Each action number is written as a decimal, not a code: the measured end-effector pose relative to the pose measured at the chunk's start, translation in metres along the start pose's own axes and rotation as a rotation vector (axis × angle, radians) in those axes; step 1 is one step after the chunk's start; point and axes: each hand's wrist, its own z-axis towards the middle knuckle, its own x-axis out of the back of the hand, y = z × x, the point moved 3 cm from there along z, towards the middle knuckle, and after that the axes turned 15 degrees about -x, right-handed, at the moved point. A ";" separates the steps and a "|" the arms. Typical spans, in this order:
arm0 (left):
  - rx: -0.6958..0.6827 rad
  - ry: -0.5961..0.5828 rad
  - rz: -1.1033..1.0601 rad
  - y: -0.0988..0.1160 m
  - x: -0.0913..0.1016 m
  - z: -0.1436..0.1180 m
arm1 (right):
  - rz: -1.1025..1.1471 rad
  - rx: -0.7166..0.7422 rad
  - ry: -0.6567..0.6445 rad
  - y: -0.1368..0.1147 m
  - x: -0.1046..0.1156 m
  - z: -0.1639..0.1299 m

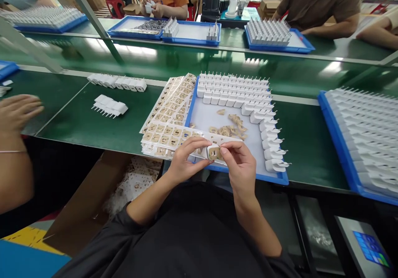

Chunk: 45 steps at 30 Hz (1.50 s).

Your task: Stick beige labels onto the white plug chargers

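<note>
My left hand (184, 158) grips a white plug charger (208, 153) by its sides, its flat face turned up toward me. On that face lies a brown sticker (214, 152) with a small dark slot. My right hand (241, 164) is closed, thumb and index finger pinching the sticker's right edge against the charger. Under both hands are a blue-rimmed tray (251, 175) and stacked sticker sheets (163, 139). Upright chargers (233, 91) with pins line the tray's back and right side. Peeled brown scraps (228, 131) lie in its middle.
Two groups of chargers (110, 106) lie on the green bench at left, near another person's hand (18, 110). A full tray (367, 137) stands at right. Beyond the conveyor (186, 56) are more trays and seated people. A cardboard box (83, 203) sits below.
</note>
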 end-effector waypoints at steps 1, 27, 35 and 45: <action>-0.002 -0.001 0.006 0.001 0.000 0.000 | -0.004 0.001 -0.001 0.000 0.000 0.000; -0.300 0.093 0.210 0.013 -0.008 -0.002 | 0.239 -0.164 -0.193 0.011 -0.019 0.000; -0.303 0.084 0.184 0.008 -0.004 -0.006 | 0.300 -0.236 -0.199 0.012 -0.020 0.004; 0.095 0.100 -0.054 -0.004 0.004 -0.014 | -0.274 0.391 -0.257 -0.016 -0.003 0.000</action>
